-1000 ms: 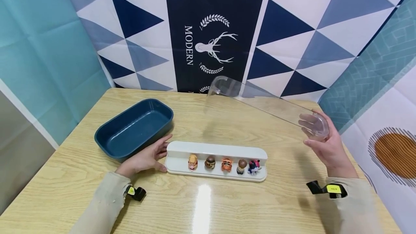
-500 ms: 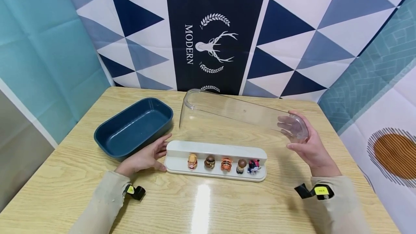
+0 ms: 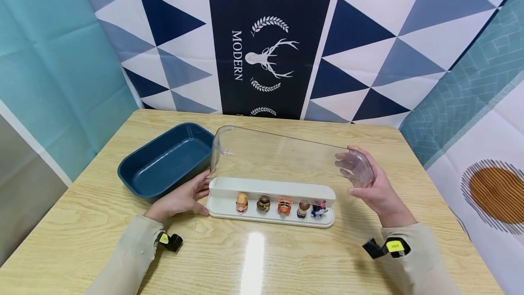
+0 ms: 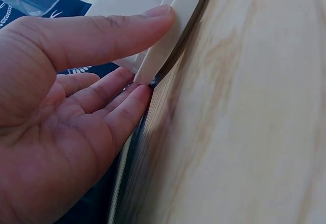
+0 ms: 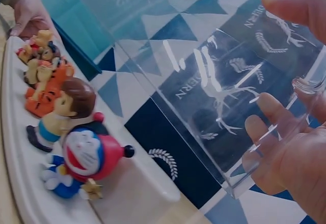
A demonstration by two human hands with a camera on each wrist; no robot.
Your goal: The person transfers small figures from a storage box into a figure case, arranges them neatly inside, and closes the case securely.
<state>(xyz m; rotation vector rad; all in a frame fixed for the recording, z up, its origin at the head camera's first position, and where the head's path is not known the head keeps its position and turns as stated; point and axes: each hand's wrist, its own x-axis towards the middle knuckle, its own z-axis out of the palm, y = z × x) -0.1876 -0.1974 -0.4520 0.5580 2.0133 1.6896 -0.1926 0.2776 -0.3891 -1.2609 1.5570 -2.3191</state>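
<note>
A white display stand (image 3: 272, 187) with a raised back step lies on the table, several small toy figures (image 3: 284, 206) standing in a row on it. At its left end is my left hand (image 3: 180, 201); in the left wrist view the thumb (image 4: 117, 35) lies on the stand's rim and the fingertips meet its end. My right hand (image 3: 378, 190) grips the right end of a long clear plastic cover (image 3: 282, 154), fingers showing through its wall. The cover is held above and behind the stand, its lower edge overlapping the figures' heads in the head view. A figure in a red hood (image 5: 84, 152) is nearest the right wrist camera.
A dark blue rectangular tub (image 3: 163, 163) stands at the left, right behind my left hand. The wooden table (image 3: 196, 258) reaches back to a patterned cloth (image 3: 176, 22) hung behind it. Cloth also hangs at both sides.
My right hand has brought the clear cover left, down and toward me, from the back right to over the stand. The left hand and the figures have stayed in place.
</note>
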